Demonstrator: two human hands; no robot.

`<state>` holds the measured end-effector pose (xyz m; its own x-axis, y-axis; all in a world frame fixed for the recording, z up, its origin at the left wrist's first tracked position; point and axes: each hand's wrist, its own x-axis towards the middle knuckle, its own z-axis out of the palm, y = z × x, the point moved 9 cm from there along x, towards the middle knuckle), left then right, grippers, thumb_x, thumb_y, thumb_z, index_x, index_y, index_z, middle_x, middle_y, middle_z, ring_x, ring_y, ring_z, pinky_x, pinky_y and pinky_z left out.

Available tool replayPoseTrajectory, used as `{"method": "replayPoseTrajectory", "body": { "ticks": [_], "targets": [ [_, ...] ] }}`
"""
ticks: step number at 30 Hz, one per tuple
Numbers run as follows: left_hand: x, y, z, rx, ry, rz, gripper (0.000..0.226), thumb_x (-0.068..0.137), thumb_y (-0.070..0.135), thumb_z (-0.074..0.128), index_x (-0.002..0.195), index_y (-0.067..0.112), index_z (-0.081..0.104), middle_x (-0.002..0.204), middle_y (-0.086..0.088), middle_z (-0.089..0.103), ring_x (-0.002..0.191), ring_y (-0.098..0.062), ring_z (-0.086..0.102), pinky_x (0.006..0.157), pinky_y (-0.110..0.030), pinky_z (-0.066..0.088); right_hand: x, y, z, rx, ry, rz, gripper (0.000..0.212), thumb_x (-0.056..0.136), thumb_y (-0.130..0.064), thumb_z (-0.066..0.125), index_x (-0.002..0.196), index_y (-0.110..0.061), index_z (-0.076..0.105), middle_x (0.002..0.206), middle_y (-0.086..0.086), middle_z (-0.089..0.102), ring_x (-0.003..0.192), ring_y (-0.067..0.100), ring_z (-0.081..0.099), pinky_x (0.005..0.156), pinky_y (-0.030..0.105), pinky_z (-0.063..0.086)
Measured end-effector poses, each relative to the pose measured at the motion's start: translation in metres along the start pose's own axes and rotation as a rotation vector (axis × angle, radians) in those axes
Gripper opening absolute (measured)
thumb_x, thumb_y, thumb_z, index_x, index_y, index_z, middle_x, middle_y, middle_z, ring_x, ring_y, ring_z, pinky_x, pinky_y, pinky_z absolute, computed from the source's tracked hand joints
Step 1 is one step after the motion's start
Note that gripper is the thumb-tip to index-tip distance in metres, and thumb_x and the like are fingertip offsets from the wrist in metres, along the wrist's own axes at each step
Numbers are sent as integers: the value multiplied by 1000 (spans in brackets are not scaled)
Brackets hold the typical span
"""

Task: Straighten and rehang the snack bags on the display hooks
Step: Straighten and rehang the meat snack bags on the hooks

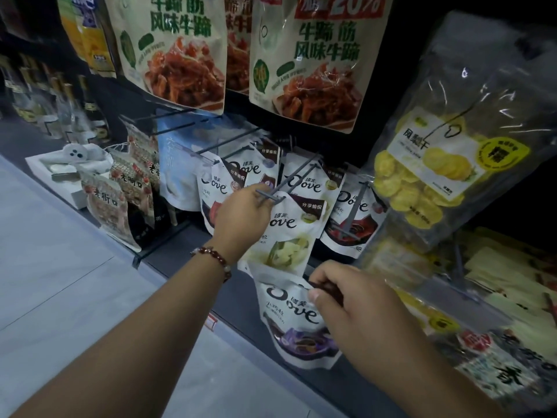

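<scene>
My left hand (241, 214) grips the top left corner of a white Dove bag with green fruit (291, 233), right at the tip of a grey display hook (289, 185). Below it my right hand (352, 309) pinches the top edge of a white Dove bag with a purple picture (289, 321), held loose in front of the shelf edge. More Dove bags hang on neighbouring hooks: one behind my left hand (211, 182), one further back (310, 179), and a red one to the right (352, 218).
Large beef-tendon snack bags (307, 64) hang above. A clear bag of yellow dried pineapple slices (437, 158) hangs at the right. Red-and-white patterned packets (120, 191) stand at the left, with bottles behind. Several bare hooks (180, 116) jut out. Grey floor lies at the lower left.
</scene>
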<state>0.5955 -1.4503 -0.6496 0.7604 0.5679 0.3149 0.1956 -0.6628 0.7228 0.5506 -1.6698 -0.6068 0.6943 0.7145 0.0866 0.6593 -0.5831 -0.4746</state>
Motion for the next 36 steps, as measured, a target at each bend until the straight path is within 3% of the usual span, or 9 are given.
{"method": "replayPoseTrajectory", "body": {
  "ticks": [5,9,13,19,23,25,28,33,36],
  "targets": [
    [2,7,8,101,50,42,24,99,34,48,107,21,66,91,-4,63,81,-26,60,65,-33,46,9,13,7,-17,45,12,7,97,-31,53,90,-32,55,84,-16,57,78,0,53,60,17,40],
    [-10,7,-4,336,70,173,44,97,27,50,141,19,47,119,-9,58,102,-30,56,83,-41,49,8,13,11,-42,64,-9,6,98,-29,52,96,-29,57,90,-13,58,80,3,52,69,25,46],
    [-39,11,-21,529,16,307,43,94,19,46,135,9,48,139,-19,50,115,-40,54,87,-47,48,9,16,15,-48,62,-26,7,98,-28,51,97,-27,58,89,-14,56,82,4,51,69,26,42],
    [-97,44,-68,375,-115,372,46,99,18,43,146,18,43,120,-6,63,103,-28,59,75,-34,45,5,11,21,-64,84,-41,9,98,-28,50,96,-25,58,90,-11,55,81,10,53,70,34,46],
    [-140,65,-57,575,-314,413,52,100,42,41,149,28,33,135,2,57,116,-21,57,90,-35,48,2,-8,22,-56,106,-99,10,98,-27,50,98,-22,59,94,-7,57,86,15,54,73,39,48],
    [-153,62,-63,661,-309,369,46,98,44,46,141,30,45,128,3,63,108,-21,61,84,-33,49,-2,-21,24,-51,116,-125,11,98,-27,51,98,-21,60,94,-7,57,86,16,53,73,38,47],
    [-172,53,-80,732,-238,340,19,97,34,50,107,23,63,101,2,69,86,-23,65,63,-30,41,-8,-43,33,-50,124,-167,10,98,-27,51,98,-23,60,94,-8,57,88,17,54,74,39,48],
    [-187,28,-113,782,-178,166,6,95,26,50,93,24,55,90,3,67,78,-23,64,57,-29,38,-15,-82,59,-212,134,-283,15,100,-29,45,104,-21,57,96,-3,58,90,21,54,67,33,38],
    [-187,15,-127,775,-165,82,6,95,21,46,91,22,50,94,1,66,85,-25,64,59,-29,38,-13,-102,77,-305,88,-326,23,102,-32,39,108,-19,58,98,0,58,94,23,56,76,35,40]
  ]
}}
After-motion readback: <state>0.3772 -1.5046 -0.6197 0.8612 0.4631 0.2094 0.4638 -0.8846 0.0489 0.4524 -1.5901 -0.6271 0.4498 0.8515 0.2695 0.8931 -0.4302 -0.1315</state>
